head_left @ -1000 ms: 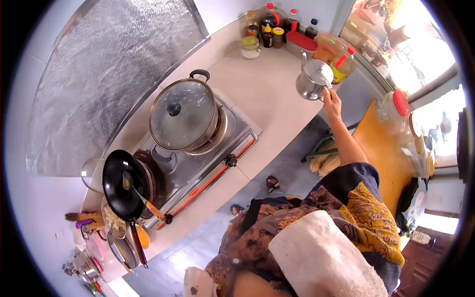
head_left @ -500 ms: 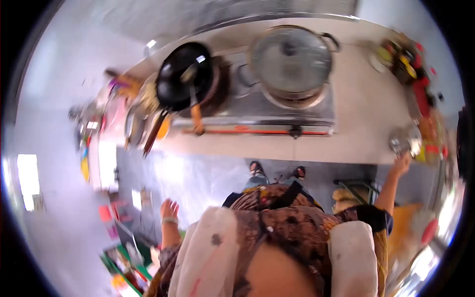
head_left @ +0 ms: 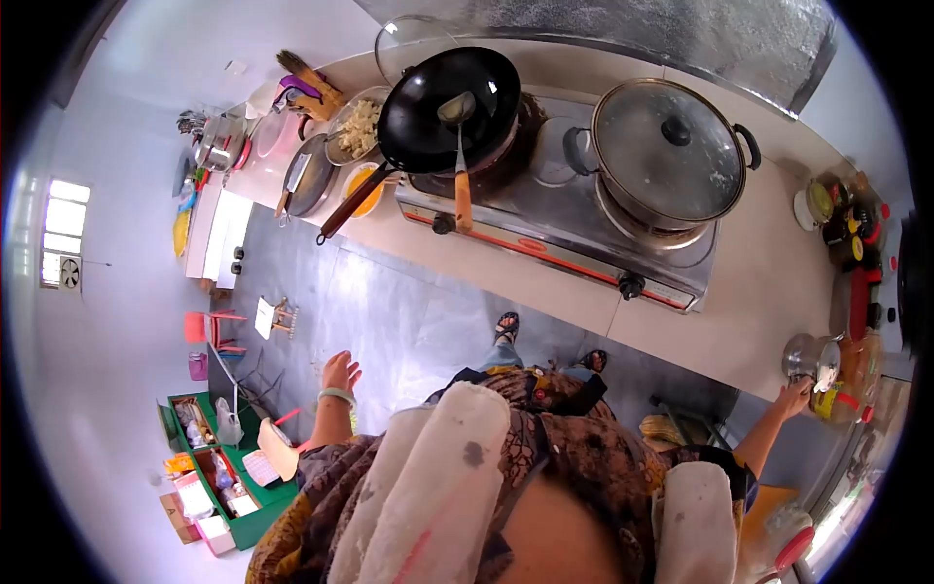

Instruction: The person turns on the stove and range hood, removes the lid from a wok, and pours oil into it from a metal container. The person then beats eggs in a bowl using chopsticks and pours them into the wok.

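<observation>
My right hand (head_left: 795, 397) is at the far right of the counter, its fingers closed at the near side of a small shiny metal pot (head_left: 804, 356). The exact hold is partly hidden. Something white shows at the pot's right side. My left hand (head_left: 340, 373) hangs over the floor at my side, holding nothing, fingers apart and slightly curled. On the gas stove (head_left: 545, 209) a black wok (head_left: 418, 131) is tilted, with a wooden-handled ladle (head_left: 461, 185) lying in it. A large pot under a glass lid (head_left: 642, 146) stands on the right burner.
Left of the wok are a bowl of pale chopped food (head_left: 352, 136), a bowl of orange-yellow liquid (head_left: 365, 195) and a round dark pan (head_left: 311, 180). Bottles and jars (head_left: 856, 234) crowd the right wall. A green cabinet (head_left: 268, 511) stands behind on the left.
My view has turned, so the stove now sits tilted in the picture, and the blur has gone. My right hand stays at the small metal pot; my left hand remains free.
</observation>
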A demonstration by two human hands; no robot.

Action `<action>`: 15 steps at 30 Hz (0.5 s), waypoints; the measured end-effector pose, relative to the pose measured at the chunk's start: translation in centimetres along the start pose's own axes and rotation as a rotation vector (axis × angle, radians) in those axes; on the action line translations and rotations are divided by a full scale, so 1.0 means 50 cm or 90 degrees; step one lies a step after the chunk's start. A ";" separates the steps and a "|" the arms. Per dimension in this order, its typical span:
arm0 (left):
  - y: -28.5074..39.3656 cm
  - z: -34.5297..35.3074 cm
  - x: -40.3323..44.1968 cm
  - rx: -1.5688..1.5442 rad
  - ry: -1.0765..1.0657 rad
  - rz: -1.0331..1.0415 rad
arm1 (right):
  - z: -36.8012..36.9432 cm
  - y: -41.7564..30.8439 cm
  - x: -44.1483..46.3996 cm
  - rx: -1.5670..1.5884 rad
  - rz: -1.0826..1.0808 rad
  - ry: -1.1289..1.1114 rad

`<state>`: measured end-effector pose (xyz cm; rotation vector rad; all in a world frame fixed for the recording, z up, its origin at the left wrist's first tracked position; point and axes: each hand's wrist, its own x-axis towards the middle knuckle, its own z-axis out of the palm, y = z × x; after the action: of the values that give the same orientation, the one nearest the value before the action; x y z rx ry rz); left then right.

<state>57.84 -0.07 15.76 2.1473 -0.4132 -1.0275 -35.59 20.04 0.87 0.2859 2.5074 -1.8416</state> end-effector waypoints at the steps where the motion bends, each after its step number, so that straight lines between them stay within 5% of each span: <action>1: 0.005 0.004 0.007 0.005 -0.006 -0.001 | -0.011 -0.027 -0.020 -0.079 0.004 -0.029; 5: 0.031 0.023 0.061 -0.001 -0.040 -0.001 | -0.047 -0.003 -0.016 -0.315 -0.086 0.103; 9: 0.079 0.034 0.140 -0.013 -0.078 0.005 | -0.126 0.043 -0.040 -0.244 -0.077 -0.004; 12: 0.114 0.044 0.241 -0.051 -0.111 0.003 | -0.093 0.000 -0.231 -0.058 0.011 -0.080; 15: 0.172 0.053 0.348 -0.099 -0.172 0.010 | 0.022 -0.197 -0.565 0.033 -0.033 -0.272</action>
<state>66.94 -16.81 11.26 1.8706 -0.4605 -1.3031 -9.47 12.30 13.28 -0.1602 2.1969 -1.7589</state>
